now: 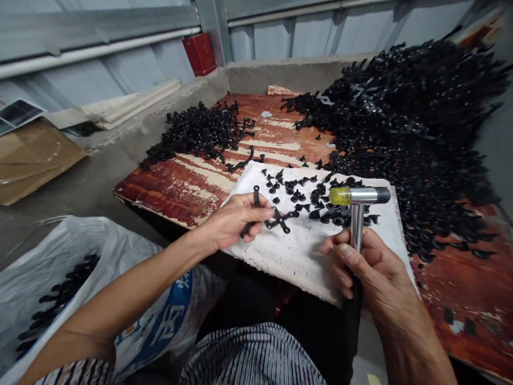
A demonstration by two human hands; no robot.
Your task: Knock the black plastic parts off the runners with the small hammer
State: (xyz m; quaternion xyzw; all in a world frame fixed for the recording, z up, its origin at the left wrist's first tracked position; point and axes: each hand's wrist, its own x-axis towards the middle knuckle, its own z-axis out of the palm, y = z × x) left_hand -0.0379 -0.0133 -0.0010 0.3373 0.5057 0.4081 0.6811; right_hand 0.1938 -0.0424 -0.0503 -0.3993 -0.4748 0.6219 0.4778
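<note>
My left hand (240, 219) is closed on several black linked strips (278, 219) with small holes at their ends, held over the left part of a white board (296, 259). One strip pokes up between the fingers and another hangs below them. In my right hand (368, 262) is an upright hammer (358, 196) with a shiny metal head, one yellow face and one dark face. The fingers wrap round its handle above the board's right side. Many small black knob-like pieces (298, 196) lie scattered on the far half of the board.
A large heap of black parts (401, 117) covers the right of the worn red-brown tabletop (188, 179). A smaller black pile (200, 128) sits at the back left. On the lower left stands an open white sack (120, 251) holding black parts, with a cardboard box (36, 155) beyond.
</note>
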